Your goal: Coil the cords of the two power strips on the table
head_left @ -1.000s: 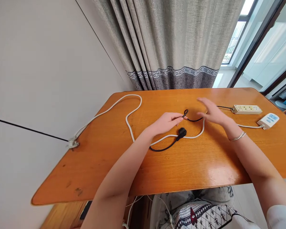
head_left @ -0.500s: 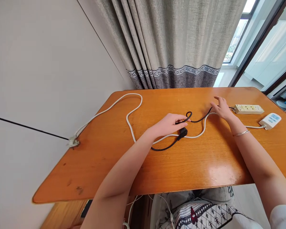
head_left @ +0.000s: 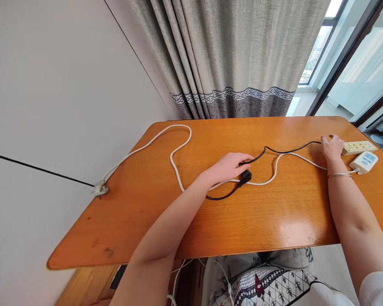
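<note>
Left hand (head_left: 231,165), nearly closed: in it we hold a black cord (head_left: 265,148). Right hand (head_left: 332,147), partly curled, just left of the cream power strip (head_left: 359,148): whether it grips the cord, we cannot tell. Black plug (head_left: 246,176): beside our left hand.

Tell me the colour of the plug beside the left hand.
The plug is black; it shows in the head view.

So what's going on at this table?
A person is handling a black cable with both hands: the left hand holds it near its black plug, while the right hand is by the beige power strip; its grip is unclear. A white power strip sits nearby, and a white cable winds across the wooden table.
</note>
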Available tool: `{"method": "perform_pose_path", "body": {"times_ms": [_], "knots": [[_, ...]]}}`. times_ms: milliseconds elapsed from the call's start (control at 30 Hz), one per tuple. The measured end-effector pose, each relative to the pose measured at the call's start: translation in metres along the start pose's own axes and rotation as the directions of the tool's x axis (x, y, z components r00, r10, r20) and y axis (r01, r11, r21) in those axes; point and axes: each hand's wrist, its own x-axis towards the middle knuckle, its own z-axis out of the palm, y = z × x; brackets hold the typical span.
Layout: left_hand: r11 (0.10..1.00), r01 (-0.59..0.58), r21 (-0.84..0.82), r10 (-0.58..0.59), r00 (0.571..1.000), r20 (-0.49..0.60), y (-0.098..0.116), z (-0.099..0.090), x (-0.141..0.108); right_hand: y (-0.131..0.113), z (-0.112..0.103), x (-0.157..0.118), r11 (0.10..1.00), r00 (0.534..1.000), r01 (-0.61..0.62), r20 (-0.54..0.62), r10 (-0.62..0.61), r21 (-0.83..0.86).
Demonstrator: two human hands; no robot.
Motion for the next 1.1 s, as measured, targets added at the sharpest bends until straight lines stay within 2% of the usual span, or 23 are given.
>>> {"method": "perform_pose_path", "body": {"times_ms": [100,133,167,200,267,333,367,400,433,467,500,567,600,633,667,700,800,867,900,933,1000,1033,1100], "knots": [[1.000,0.005,0.005,-0.005,1.000,0.005,0.000,0.003,0.001,-0.026,-0.008,-0.015,0.986,0.987,0.136,0.079,-0.143,0.094],[1.000,0.008,0.006,-0.008,1.000,-0.009,0.000,0.004,0.001,-0.042,-0.010,-0.025,0.966,0.966,0.210,0.117,-0.229,0.150],[1.000,0.010,0.005,-0.010,1.000,-0.027,0.000,0.004,0.000,-0.059,-0.013,-0.037,0.901,0.908,0.308,0.189,-0.374,0.306],[1.000,0.010,0.001,-0.010,0.999,-0.048,0.001,0.005,0.000,-0.078,-0.017,-0.052,0.813,0.815,0.361,0.268,-0.513,0.457],[1.000,0.007,-0.018,-0.008,0.996,-0.085,0.002,0.005,-0.001,-0.115,-0.027,-0.088,0.646,0.578,0.405,0.367,-0.729,0.647],[0.999,0.010,-0.051,-0.015,0.996,-0.085,0.003,0.004,-0.002,-0.144,-0.040,-0.123,0.535,0.348,0.452,0.411,-0.843,0.714],[0.997,0.022,-0.067,-0.027,0.997,-0.074,0.003,0.002,-0.003,-0.154,-0.047,-0.137,0.495,0.270,0.502,0.415,-0.869,0.709],[0.996,0.040,-0.076,-0.045,0.997,-0.065,0.003,0.000,-0.003,-0.160,-0.053,-0.148,0.462,0.228,0.543,0.406,-0.885,0.701],[0.995,0.062,-0.075,-0.067,0.996,-0.063,0.001,-0.002,-0.003,-0.162,-0.059,-0.154,0.447,0.238,0.557,0.381,-0.893,0.700],[0.994,0.087,-0.068,-0.093,0.992,-0.080,-0.001,-0.006,-0.003,-0.162,-0.063,-0.155,0.449,0.294,0.561,0.340,-0.893,0.695],[0.992,0.113,-0.064,-0.120,0.986,-0.117,-0.004,-0.012,-0.003,-0.160,-0.066,-0.152,0.465,0.391,0.546,0.279,-0.877,0.697],[0.982,0.161,-0.097,-0.180,0.954,-0.240,-0.013,-0.025,-0.004,-0.152,-0.069,-0.138,0.509,0.631,0.479,0.122,-0.766,0.715],[0.973,0.179,-0.144,-0.216,0.928,-0.304,-0.018,-0.033,-0.004,-0.148,-0.069,-0.130,0.523,0.724,0.441,0.056,-0.688,0.729],[0.960,0.190,-0.204,-0.257,0.889,-0.380,-0.023,-0.042,-0.005,-0.144,-0.069,-0.122,0.529,0.787,0.406,0.009,-0.617,0.745],[0.947,0.183,-0.263,-0.289,0.842,-0.455,-0.028,-0.051,-0.007,-0.142,-0.069,-0.116,0.529,0.824,0.378,-0.015,-0.567,0.760],[0.938,0.161,-0.308,-0.309,0.795,-0.523,-0.032,-0.059,-0.010,-0.141,-0.069,-0.112,0.527,0.840,0.361,-0.023,-0.542,0.769],[0.928,0.090,-0.361,-0.326,0.662,-0.675,-0.043,-0.085,-0.023,-0.143,-0.070,-0.114,0.516,0.816,0.388,-0.024,-0.578,0.763],[0.937,0.074,-0.340,-0.317,0.584,-0.747,-0.053,-0.101,-0.035,-0.147,-0.070,-0.123,0.514,0.732,0.428,0.049,-0.680,0.743],[0.948,0.087,-0.307,-0.300,0.571,-0.764,-0.059,-0.107,-0.042,-0.149,-0.069,-0.128,0.515,0.657,0.440,0.127,-0.743,0.736],[0.956,0.125,-0.264,-0.287,0.573,-0.768,-0.065,-0.113,-0.049,-0.151,-0.067,-0.134,0.515,0.557,0.450,0.222,-0.800,0.729],[0.940,0.303,-0.156,-0.319,0.626,-0.711,-0.078,-0.120,-0.060,-0.153,-0.059,-0.146,0.503,0.324,0.492,0.386,-0.864,0.711],[0.914,0.396,-0.091,-0.345,0.638,-0.688,-0.083,-0.122,-0.064,-0.154,-0.055,-0.152,0.486,0.219,0.535,0.442,-0.870,0.691],[0.824,0.565,0.047,-0.435,0.683,-0.586,-0.086,-0.121,-0.067,-0.155,-0.048,-0.163,0.434,0.067,0.644,0.519,-0.852,0.630]]}}
